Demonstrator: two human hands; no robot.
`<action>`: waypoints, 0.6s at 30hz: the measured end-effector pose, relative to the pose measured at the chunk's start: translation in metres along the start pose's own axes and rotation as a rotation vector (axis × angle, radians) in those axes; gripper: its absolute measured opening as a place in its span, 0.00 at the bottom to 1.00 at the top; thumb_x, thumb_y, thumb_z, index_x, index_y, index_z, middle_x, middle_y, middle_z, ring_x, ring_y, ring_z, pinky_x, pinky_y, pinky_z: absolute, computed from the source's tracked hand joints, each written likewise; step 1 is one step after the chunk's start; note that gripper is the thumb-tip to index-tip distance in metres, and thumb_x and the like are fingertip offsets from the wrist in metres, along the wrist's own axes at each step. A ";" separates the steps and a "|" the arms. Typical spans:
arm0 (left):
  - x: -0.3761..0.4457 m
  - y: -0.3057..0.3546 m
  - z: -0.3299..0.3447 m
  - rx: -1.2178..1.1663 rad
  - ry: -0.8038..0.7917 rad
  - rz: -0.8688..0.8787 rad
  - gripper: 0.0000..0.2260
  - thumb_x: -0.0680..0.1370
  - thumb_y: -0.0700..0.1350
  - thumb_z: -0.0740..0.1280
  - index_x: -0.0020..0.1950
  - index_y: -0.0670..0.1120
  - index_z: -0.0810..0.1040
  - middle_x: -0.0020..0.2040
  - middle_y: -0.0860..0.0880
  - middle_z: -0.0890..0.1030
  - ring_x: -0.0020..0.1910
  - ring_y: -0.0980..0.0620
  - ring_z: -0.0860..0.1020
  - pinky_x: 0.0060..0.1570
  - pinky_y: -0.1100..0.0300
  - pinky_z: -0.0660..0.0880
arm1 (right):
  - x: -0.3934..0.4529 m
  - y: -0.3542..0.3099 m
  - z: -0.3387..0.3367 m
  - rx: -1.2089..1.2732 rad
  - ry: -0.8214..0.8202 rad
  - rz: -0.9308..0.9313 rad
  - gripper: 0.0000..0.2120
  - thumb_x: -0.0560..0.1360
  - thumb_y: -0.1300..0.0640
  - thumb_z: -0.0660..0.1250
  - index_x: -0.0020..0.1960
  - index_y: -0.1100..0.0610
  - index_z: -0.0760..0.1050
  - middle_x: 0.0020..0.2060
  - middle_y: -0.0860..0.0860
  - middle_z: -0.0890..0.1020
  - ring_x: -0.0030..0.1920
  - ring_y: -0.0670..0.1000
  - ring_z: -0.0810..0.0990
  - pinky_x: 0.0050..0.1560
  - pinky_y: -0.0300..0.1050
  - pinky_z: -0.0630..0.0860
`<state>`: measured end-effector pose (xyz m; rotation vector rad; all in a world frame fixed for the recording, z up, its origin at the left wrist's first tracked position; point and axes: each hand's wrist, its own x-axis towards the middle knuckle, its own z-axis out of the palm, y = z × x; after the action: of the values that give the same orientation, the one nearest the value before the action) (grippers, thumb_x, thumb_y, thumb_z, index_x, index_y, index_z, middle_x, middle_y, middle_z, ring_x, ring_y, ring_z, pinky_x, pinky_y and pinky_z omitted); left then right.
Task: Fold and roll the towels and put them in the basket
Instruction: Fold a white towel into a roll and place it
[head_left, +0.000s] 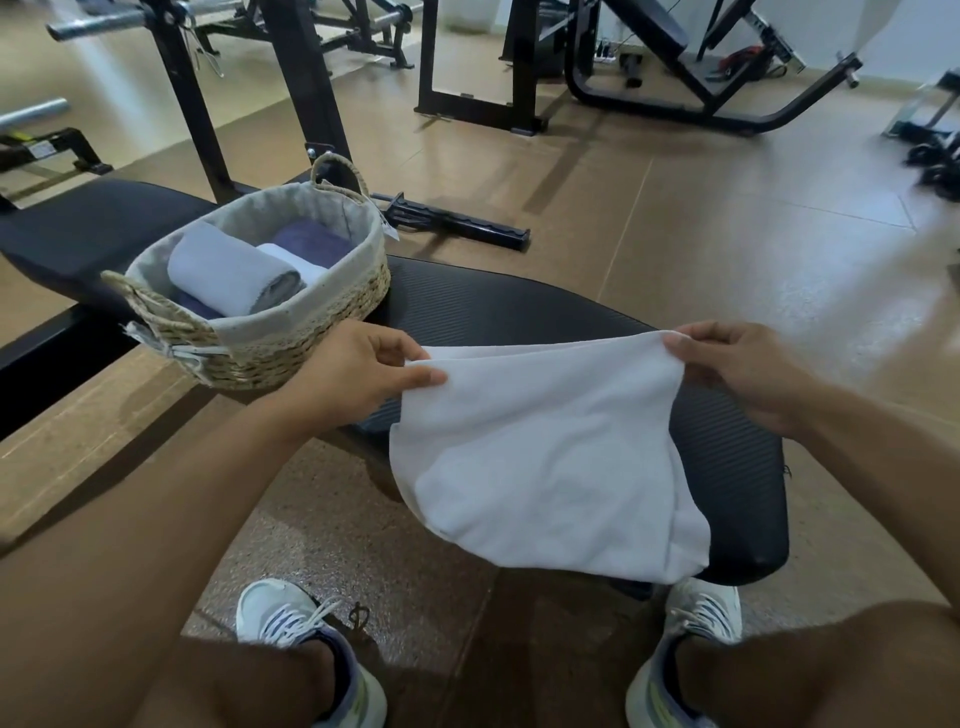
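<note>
Left hand (358, 371) and right hand (748, 371) each pinch a top corner of a white towel (550, 457) hanging over the near end of a black bench (519, 306); far left, a basket (291, 332) holds rolled towels (234, 273), gym frames (291, 78) beyond

I see a plain white towel (545, 467) held over the table (519, 306), whose pad is black with fine ribbing. Left of the towel, the basket (311, 343) is woven in pale straw with a light grey cloth lining. Inside the basket lie a light grey rolled towel (228, 270), a white roll (296, 262) and dark purple towels (311, 241). Below the towel, my shoes (280, 621) are white with dark stripes. The floor (701, 234) is speckled tan.
</note>
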<state>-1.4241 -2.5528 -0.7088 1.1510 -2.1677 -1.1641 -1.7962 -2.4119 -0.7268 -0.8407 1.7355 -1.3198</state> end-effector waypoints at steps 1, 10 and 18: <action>0.000 0.001 0.001 -0.034 0.023 -0.006 0.06 0.71 0.48 0.79 0.44 0.47 0.87 0.38 0.53 0.87 0.38 0.59 0.85 0.41 0.69 0.78 | 0.001 0.000 0.000 -0.006 -0.008 -0.017 0.32 0.58 0.45 0.82 0.54 0.63 0.81 0.53 0.63 0.85 0.50 0.58 0.85 0.53 0.46 0.84; 0.001 0.018 0.001 -0.249 0.301 0.061 0.05 0.71 0.47 0.78 0.45 0.50 0.88 0.40 0.57 0.87 0.40 0.63 0.83 0.42 0.71 0.77 | 0.002 -0.001 0.001 0.034 -0.083 -0.066 0.38 0.50 0.43 0.86 0.51 0.63 0.81 0.48 0.59 0.87 0.44 0.52 0.87 0.45 0.39 0.83; 0.003 0.022 0.002 -0.308 0.299 0.060 0.02 0.73 0.44 0.77 0.44 0.47 0.87 0.37 0.54 0.87 0.36 0.61 0.83 0.37 0.70 0.77 | 0.003 0.001 -0.004 -0.016 -0.067 -0.068 0.40 0.44 0.37 0.86 0.47 0.60 0.84 0.45 0.59 0.87 0.43 0.54 0.86 0.48 0.44 0.84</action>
<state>-1.4370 -2.5478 -0.6916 1.0414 -1.7197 -1.1667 -1.8009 -2.4124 -0.7278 -0.9496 1.6802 -1.3092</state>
